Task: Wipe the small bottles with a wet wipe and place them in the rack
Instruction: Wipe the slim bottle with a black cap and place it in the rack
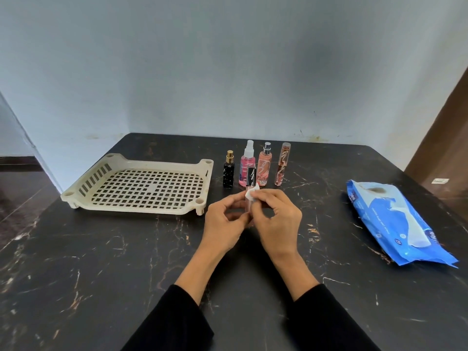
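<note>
Glass-slick and light, the slim bottle [249, 196] sits pinched low in my left hand [224, 221] while my right hand [276, 219] clamps the wet wipe [251, 194] against it.

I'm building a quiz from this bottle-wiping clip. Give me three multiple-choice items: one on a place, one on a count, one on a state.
1. Where does the blue wet-wipe pack lie?
A in the rack
B on the table's right side
C under the hands

2. How many small bottles stand in the row at the back?
A two
B four
C six

3. The cream perforated plastic rack is
A full
B tipped over
C holding no bottles

Answers: 1 B, it lies far right; 2 B, black bottle through slim tube bottle; 3 C, only bare grid shows.
</note>
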